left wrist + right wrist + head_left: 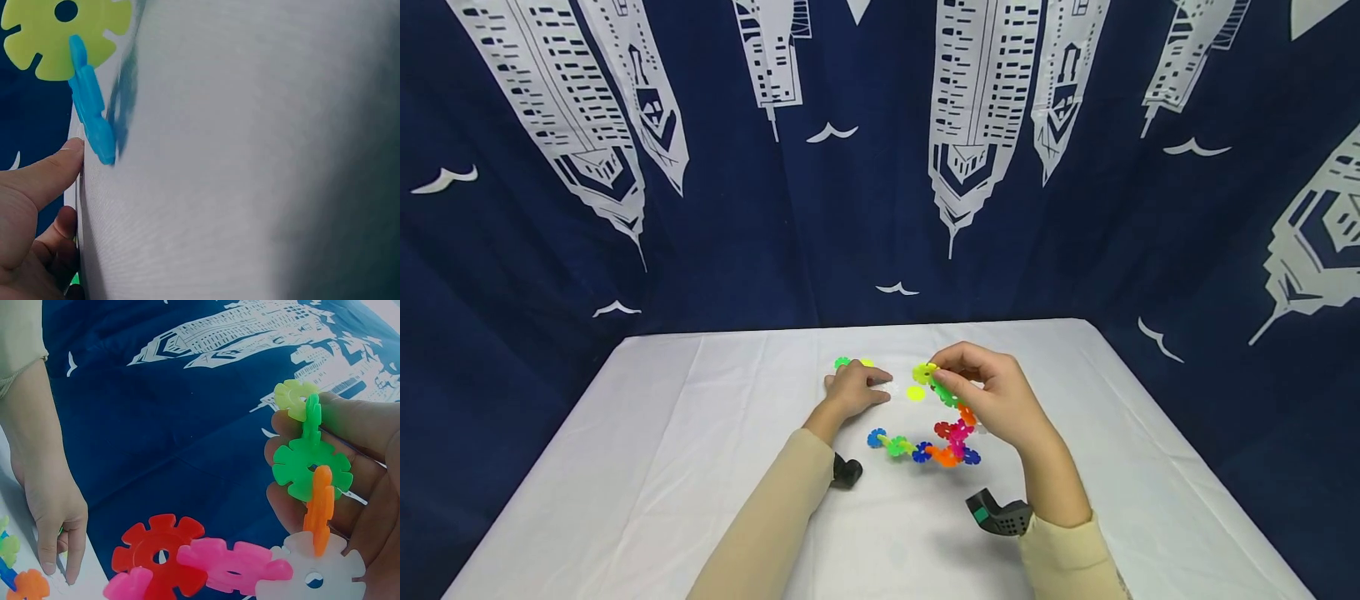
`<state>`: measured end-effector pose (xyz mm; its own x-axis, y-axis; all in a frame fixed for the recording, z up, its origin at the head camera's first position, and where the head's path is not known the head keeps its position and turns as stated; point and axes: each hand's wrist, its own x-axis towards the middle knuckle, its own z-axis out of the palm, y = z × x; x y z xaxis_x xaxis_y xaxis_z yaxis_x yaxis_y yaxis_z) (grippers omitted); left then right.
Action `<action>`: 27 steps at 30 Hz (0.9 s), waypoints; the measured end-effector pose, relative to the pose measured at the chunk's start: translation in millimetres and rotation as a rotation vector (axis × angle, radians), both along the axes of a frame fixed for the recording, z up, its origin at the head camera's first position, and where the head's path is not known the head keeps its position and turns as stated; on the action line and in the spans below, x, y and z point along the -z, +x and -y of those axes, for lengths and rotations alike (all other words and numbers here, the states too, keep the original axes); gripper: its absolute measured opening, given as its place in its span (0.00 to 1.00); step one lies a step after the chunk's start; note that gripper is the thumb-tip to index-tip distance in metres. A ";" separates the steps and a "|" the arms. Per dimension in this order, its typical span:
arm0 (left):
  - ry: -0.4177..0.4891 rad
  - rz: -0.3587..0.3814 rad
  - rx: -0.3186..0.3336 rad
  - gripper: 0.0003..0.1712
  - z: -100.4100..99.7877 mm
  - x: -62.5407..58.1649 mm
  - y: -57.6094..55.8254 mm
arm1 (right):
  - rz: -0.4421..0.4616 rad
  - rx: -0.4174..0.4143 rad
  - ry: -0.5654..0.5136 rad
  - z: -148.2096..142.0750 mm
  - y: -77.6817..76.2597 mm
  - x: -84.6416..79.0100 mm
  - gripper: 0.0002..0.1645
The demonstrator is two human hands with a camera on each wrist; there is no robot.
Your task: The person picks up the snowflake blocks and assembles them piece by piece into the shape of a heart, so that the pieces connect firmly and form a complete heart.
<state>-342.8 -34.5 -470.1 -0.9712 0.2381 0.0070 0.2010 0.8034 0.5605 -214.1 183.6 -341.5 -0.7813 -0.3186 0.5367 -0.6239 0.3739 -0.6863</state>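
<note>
My right hand [996,398] pinches the top of a chain of notched plastic snowflake discs, at its yellow disc [924,372]. Green discs [312,467], an orange one [320,509] and a whitish one [310,569] hang below it. The chain bends through pink [958,433] and red [943,429], then runs left to a blue end disc [876,437]. My left hand [850,390] reaches down to the tabletop, thumb and forefinger apart; no disc is clearly visible between them. A loose yellow disc [916,393] lies between the hands.
Behind the left hand lie a green disc [842,362] and another yellow disc [867,362], partly hidden. A white cloth covers the table [700,467]. Beyond its far edge hangs a dark blue curtain [850,217]. Black wrist devices [1000,514] sit on both forearms.
</note>
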 end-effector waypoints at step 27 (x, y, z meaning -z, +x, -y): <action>0.714 -0.048 0.020 0.04 28.6 -35.6 59.0 | 0.052 -0.022 0.023 9.2 0.9 2.7 0.06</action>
